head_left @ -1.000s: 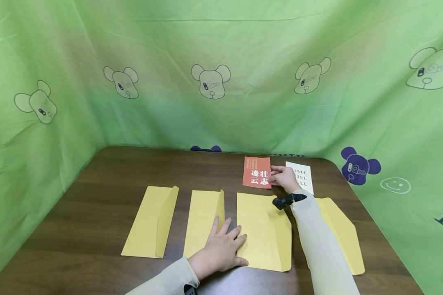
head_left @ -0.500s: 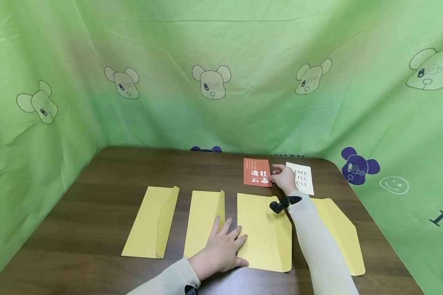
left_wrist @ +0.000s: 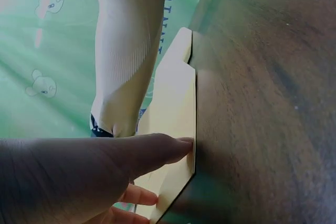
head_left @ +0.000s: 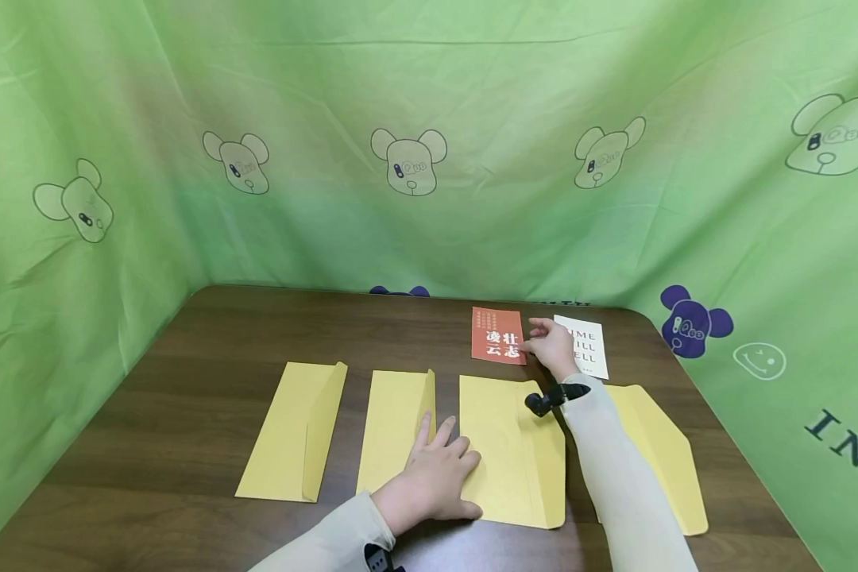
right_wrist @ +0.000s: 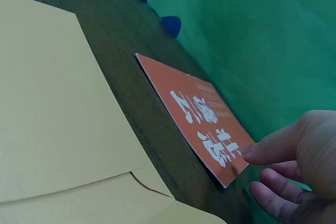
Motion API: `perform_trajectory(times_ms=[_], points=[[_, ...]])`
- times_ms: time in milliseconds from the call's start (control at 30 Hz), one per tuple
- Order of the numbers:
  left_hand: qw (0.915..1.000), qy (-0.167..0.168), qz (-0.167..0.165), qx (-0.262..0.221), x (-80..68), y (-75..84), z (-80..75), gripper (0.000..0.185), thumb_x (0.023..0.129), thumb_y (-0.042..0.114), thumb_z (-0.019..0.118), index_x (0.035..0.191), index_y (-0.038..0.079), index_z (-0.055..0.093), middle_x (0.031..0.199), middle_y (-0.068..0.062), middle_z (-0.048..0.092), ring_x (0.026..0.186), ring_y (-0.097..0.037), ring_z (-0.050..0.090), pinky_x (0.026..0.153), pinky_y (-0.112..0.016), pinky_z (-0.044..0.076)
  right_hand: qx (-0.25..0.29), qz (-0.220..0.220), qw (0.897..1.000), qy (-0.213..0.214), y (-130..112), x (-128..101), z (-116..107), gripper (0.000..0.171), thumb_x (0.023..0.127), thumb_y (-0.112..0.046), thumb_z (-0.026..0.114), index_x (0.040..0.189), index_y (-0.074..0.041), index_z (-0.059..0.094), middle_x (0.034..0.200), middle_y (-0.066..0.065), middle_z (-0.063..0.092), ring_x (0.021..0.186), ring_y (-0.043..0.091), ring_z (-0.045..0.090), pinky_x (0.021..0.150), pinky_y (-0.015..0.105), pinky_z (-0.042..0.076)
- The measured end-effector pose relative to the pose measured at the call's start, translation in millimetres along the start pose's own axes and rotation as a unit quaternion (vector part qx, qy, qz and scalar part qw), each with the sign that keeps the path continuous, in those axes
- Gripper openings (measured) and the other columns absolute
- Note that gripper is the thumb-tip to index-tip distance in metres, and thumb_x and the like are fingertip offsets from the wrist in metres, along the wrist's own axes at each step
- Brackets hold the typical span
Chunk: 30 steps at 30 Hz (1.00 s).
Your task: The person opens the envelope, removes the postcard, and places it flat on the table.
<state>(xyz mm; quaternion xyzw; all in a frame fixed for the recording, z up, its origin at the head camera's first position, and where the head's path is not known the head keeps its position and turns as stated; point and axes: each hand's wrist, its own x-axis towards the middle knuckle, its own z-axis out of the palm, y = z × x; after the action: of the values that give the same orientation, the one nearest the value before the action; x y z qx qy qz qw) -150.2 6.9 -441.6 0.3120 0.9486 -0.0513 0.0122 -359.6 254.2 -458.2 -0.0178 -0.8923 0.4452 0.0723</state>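
My left hand [head_left: 438, 470] lies flat, fingers spread, on the large yellow envelope [head_left: 508, 453] in the middle of the row, its fingers reaching over the neighbouring envelope [head_left: 393, 421]. In the left wrist view its thumb [left_wrist: 157, 149] presses the envelope's edge [left_wrist: 176, 103]. My right hand [head_left: 547, 342] is at the near right corner of a red card [head_left: 496, 335] with white characters. There the thumb [right_wrist: 262, 149] sits on the red card [right_wrist: 199, 114] and the fingers curl at its edge, pinching the corner. The card lies almost flat on the table.
A white card [head_left: 592, 345] with black letters lies just right of the red one, partly hidden by my hand. Two more yellow envelopes lie at the far left [head_left: 289, 433] and under my right forearm [head_left: 661, 453]. Green cloth walls in the brown table [head_left: 222, 342].
The red card has turned very slightly under my right hand. My left hand has shifted a touch on the envelope. Nothing has been lifted.
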Motion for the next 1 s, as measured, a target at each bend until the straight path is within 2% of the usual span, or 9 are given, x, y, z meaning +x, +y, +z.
perform_trajectory(times_ms=[200,367,567,700,867,1000], points=[[0.9999,0.000,0.000,-0.015,0.0,0.1,-2.0,0.062,0.078,0.067,0.066,0.125,0.027,0.062,0.131,0.010,0.054,0.142,-0.025,0.032,0.114,-0.058,0.019,0.018,-0.009,1.000,-0.012,-5,-2,-3,0.058,0.082,0.003,0.073,0.136,0.010,0.052,0.116,0.029,0.059,0.107,0.041,0.060,0.087,0.043,0.052],[0.9997,0.008,0.014,-0.020,-1.1,1.5,1.9,0.064,0.079,0.061,0.066,0.129,0.022,0.061,0.141,0.008,0.049,0.143,-0.025,0.031,0.113,-0.059,0.021,0.033,-0.019,0.999,-0.038,-10,-7,-10,0.061,0.083,0.003,0.072,0.140,0.009,0.048,0.118,0.030,0.058,0.110,0.041,0.059,0.084,0.034,0.053],[0.9973,0.049,0.030,-0.046,-3.9,-2.4,8.0,0.062,0.082,0.054,0.064,0.134,0.020,0.059,0.146,0.004,0.047,0.142,-0.027,0.031,0.112,-0.062,0.022,0.056,-0.028,0.996,-0.063,-18,-19,-21,0.066,0.086,0.001,0.071,0.145,0.006,0.043,0.123,0.030,0.055,0.113,0.040,0.058,0.080,0.021,0.051],[0.9928,0.082,0.014,-0.086,-10.0,-11.4,10.6,0.059,0.084,0.046,0.063,0.137,0.019,0.057,0.148,0.003,0.047,0.143,-0.028,0.031,0.111,-0.062,0.022,0.065,-0.042,0.993,-0.087,-25,-29,-26,0.066,0.085,0.000,0.072,0.144,0.008,0.042,0.121,0.030,0.056,0.111,0.040,0.058,0.079,0.020,0.050],[0.9871,0.096,-0.011,-0.127,-20.2,-24.5,8.8,0.062,0.086,0.036,0.060,0.143,0.015,0.050,0.150,0.000,0.044,0.144,-0.030,0.029,0.112,-0.064,0.020,0.058,-0.054,0.991,-0.109,-33,-42,-30,0.065,0.085,0.002,0.071,0.143,0.009,0.043,0.120,0.031,0.056,0.107,0.038,0.058,0.080,0.023,0.049],[0.9809,0.112,-0.034,-0.155,-30.5,-35.9,6.4,0.064,0.087,0.033,0.060,0.146,0.013,0.047,0.151,-0.004,0.043,0.144,-0.033,0.028,0.111,-0.066,0.018,0.058,-0.071,0.989,-0.118,-41,-55,-32,0.065,0.085,0.002,0.072,0.143,0.008,0.044,0.120,0.031,0.056,0.109,0.039,0.058,0.085,0.031,0.050]])
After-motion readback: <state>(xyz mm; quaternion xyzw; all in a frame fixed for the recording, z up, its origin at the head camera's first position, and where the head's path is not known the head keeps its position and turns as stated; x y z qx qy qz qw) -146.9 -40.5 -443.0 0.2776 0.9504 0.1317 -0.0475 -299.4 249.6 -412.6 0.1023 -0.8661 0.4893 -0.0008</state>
